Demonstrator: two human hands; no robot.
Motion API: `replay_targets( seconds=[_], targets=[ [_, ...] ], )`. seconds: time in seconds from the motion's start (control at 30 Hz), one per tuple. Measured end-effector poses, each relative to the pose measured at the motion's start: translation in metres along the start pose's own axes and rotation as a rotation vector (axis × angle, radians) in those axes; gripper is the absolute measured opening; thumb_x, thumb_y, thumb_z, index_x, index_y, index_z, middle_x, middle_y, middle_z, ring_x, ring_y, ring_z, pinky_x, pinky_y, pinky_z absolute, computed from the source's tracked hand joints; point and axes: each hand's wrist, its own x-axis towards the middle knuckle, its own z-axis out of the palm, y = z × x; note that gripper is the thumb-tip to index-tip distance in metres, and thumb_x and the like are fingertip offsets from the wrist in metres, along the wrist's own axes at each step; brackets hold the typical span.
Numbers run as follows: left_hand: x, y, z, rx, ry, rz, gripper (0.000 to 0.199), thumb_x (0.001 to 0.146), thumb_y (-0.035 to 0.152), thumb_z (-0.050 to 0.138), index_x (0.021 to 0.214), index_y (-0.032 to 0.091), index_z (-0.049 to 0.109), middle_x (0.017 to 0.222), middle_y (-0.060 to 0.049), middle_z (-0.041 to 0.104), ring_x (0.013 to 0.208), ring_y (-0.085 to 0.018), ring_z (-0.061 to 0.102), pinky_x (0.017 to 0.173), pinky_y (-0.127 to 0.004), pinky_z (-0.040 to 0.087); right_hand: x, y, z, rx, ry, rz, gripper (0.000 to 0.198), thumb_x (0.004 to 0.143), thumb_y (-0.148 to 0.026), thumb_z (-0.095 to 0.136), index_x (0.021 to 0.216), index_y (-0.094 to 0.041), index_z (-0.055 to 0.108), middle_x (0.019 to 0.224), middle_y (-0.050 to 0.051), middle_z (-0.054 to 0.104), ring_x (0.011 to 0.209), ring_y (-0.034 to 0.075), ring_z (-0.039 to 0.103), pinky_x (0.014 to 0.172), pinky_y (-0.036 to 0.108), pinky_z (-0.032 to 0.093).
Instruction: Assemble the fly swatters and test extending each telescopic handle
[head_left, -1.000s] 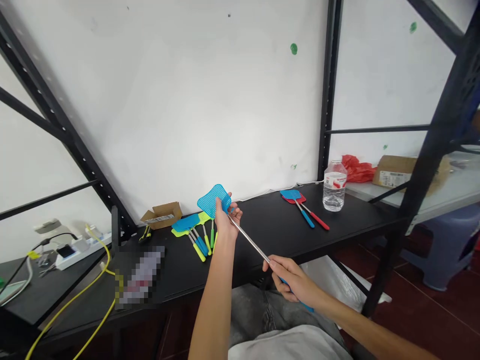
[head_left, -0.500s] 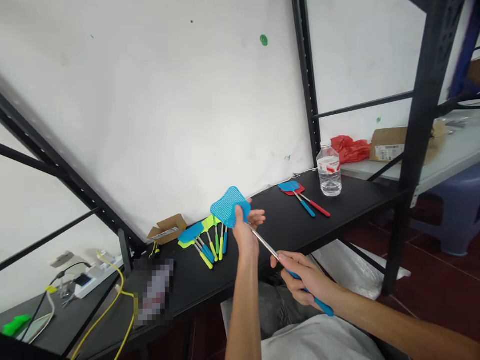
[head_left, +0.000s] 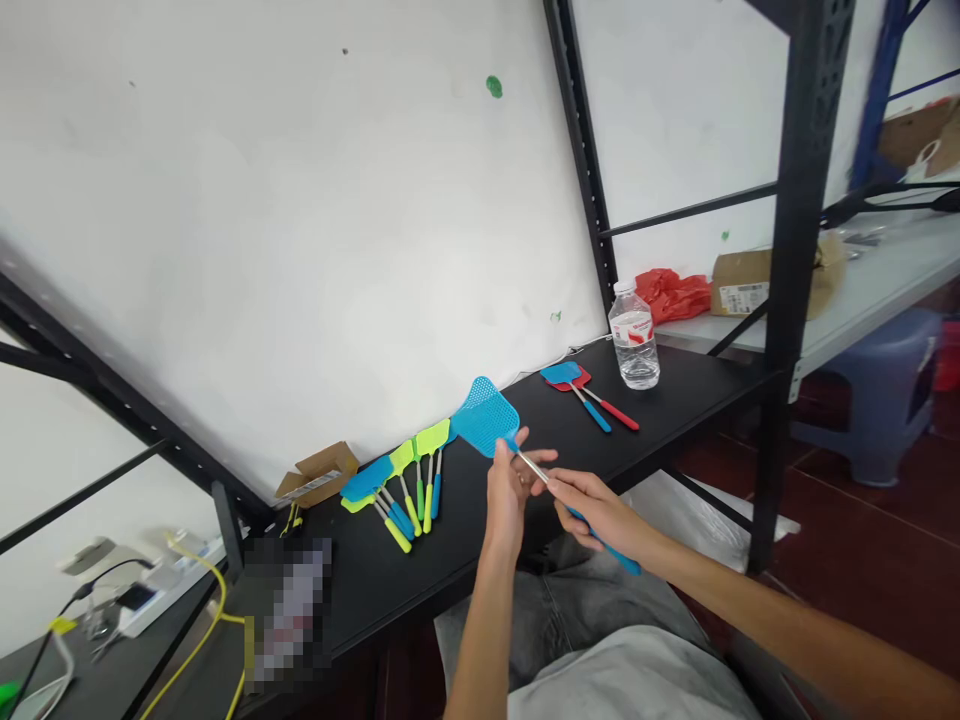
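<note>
My right hand (head_left: 596,508) clamps round the long blue handle (head_left: 621,560) of a perforated blue plastic fly swatter (head_left: 486,415), head above the flat black shelf (head_left: 450,540) — my left hand (head_left: 507,492), fingers apart, at its neck (head_left: 512,443).

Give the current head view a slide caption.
Right hand grips a blue swatter, left hand at its neck, other swatters and a bottle on the table.
</note>
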Motion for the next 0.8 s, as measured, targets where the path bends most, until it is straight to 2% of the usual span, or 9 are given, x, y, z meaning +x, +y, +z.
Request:
replay_targets(
  seconds=[0.1, 0.2, 0.3, 0.37, 0.47, 0.6, 0.7, 0.8],
  targets=[
    [-0.008, -0.002, -0.034, 0.44, 0.048, 0.072, 0.053, 0.088, 0.055, 0.05, 0.122, 0.016, 0.06, 0.098, -0.012, 0.073, 0.075, -0.02, 0.067, 0.073, -0.032, 0.05, 0.016, -0.004, -0.03, -0.357, 0.15, -0.017, 0.034, 0.09, -0.038, 0.046, 0.114, -0.017, 0.057, 0.052, -0.006, 0.045, 0.04, 0.009, 0.035, 0.041, 0.022, 0.027],
    [-0.013, 0.001, -0.077, 0.977, 0.209, 0.239, 0.041, 0.089, 0.045, 0.05, 0.116, 0.018, 0.065, 0.107, -0.011, 0.07, 0.097, -0.026, 0.064, 0.087, -0.039, 0.046, 0.042, -0.013, -0.059, -0.869, 0.342, -0.04, 0.038, 0.084, -0.022, 0.047, 0.12, -0.018, 0.057, 0.074, 0.003, 0.064, 0.067, 0.017, 0.059, 0.061, 0.027, 0.039],
    [-0.014, -0.001, -0.11, 1.477, 0.319, 0.273, 0.038, 0.088, 0.036, 0.051, 0.119, 0.017, 0.064, 0.122, -0.013, 0.064, 0.114, -0.033, 0.055, 0.097, -0.048, 0.037, 0.074, -0.02, -0.074, -1.229, 0.468, 0.084, 0.043, 0.084, -0.022, 0.046, 0.126, -0.018, 0.052, 0.098, 0.012, 0.068, 0.093, 0.028, 0.062, 0.074, 0.034, 0.041],
    [-0.013, -0.007, -0.121, 1.652, 0.349, 0.24, 0.036, 0.087, 0.032, 0.051, 0.118, 0.017, 0.065, 0.12, -0.013, 0.065, 0.113, -0.034, 0.055, 0.099, -0.049, 0.034, 0.093, -0.021, -0.075, -1.358, 0.478, 0.181, 0.04, 0.085, -0.023, 0.045, 0.123, -0.017, 0.053, 0.105, 0.016, 0.066, 0.097, 0.032, 0.062, 0.074, 0.038, 0.042],
    [-0.014, -0.017, -0.126, 1.733, 0.369, 0.237, 0.031, 0.089, 0.03, 0.048, 0.11, 0.019, 0.068, 0.11, -0.01, 0.069, 0.109, -0.032, 0.056, 0.097, -0.048, 0.033, 0.11, -0.017, -0.072, -1.45, 0.458, 0.232, 0.033, 0.085, -0.022, 0.045, 0.115, -0.014, 0.057, 0.108, 0.019, 0.064, 0.098, 0.034, 0.062, 0.075, 0.041, 0.043],
    [-0.016, -0.021, -0.126, 1.729, 0.389, 0.245, 0.027, 0.09, 0.027, 0.047, 0.107, 0.022, 0.068, 0.103, -0.009, 0.068, 0.105, -0.031, 0.056, 0.093, -0.045, 0.034, 0.114, -0.007, -0.069, -1.514, 0.452, 0.205, 0.031, 0.086, -0.023, 0.044, 0.111, -0.014, 0.059, 0.11, 0.019, 0.061, 0.104, 0.035, 0.059, 0.077, 0.042, 0.043],
    [-0.016, -0.019, -0.127, 1.705, 0.399, 0.223, 0.027, 0.09, 0.025, 0.048, 0.11, 0.023, 0.066, 0.107, -0.009, 0.064, 0.1, -0.028, 0.058, 0.087, -0.04, 0.037, 0.111, 0.0, -0.066, -1.551, 0.487, 0.098, 0.035, 0.086, -0.025, 0.045, 0.116, -0.014, 0.06, 0.112, 0.017, 0.06, 0.11, 0.035, 0.052, 0.079, 0.04, 0.043],
    [-0.016, -0.019, -0.129, 1.687, 0.408, 0.198, 0.029, 0.09, 0.023, 0.048, 0.115, 0.022, 0.063, 0.107, -0.01, 0.06, 0.092, -0.024, 0.061, 0.079, -0.034, 0.04, 0.107, 0.009, -0.053, -1.543, 0.525, -0.095, 0.037, 0.086, -0.025, 0.046, 0.119, -0.016, 0.06, 0.114, 0.015, 0.06, 0.108, 0.032, 0.051, 0.082, 0.038, 0.042]
  ],
)
